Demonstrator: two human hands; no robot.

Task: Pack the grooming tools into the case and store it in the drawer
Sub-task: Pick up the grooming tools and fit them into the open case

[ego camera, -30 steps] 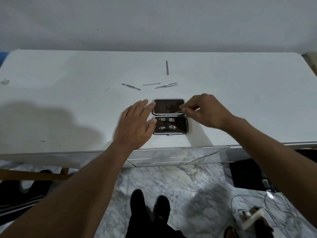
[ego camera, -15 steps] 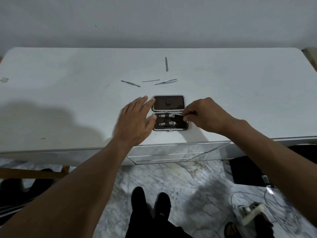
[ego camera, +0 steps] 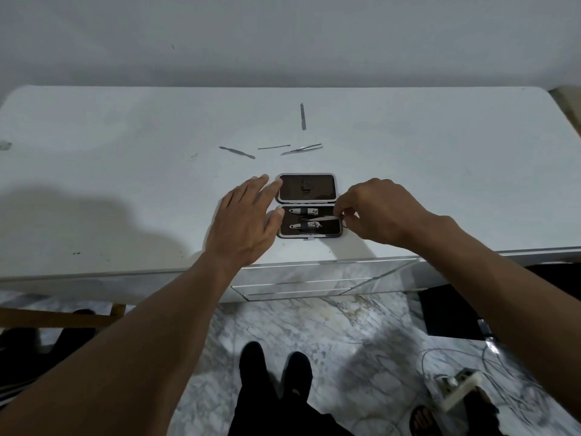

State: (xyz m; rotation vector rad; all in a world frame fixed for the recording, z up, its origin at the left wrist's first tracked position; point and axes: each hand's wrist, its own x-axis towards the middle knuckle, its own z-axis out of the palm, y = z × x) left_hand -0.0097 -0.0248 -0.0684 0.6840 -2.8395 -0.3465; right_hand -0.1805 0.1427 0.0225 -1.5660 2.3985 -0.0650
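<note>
A: Item: case (ego camera: 320,190)?
B: Open flat, dark lining, pale rim, near the counter's (ego camera: 125,171) front edge; clippers (ego camera: 303,211) in the near half.
A: Hands?
B: Left hand (ego camera: 248,221) flat, straight fingers touching the case's left side. Right hand (ego camera: 380,212) pinches a slim metal tool (ego camera: 325,218) over the near half.

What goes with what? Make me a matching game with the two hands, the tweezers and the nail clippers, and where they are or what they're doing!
Things:
1. left hand
2. right hand
3. tweezers
4. nail clippers

Places and states:
A. tucked in the near half of the open case
B. lying loose on the table, beyond the case
C. flat, fingers touching the case's left edge
D. pinching a slim metal tool

Pairs: 1-C, 2-D, 3-B, 4-A.
</note>
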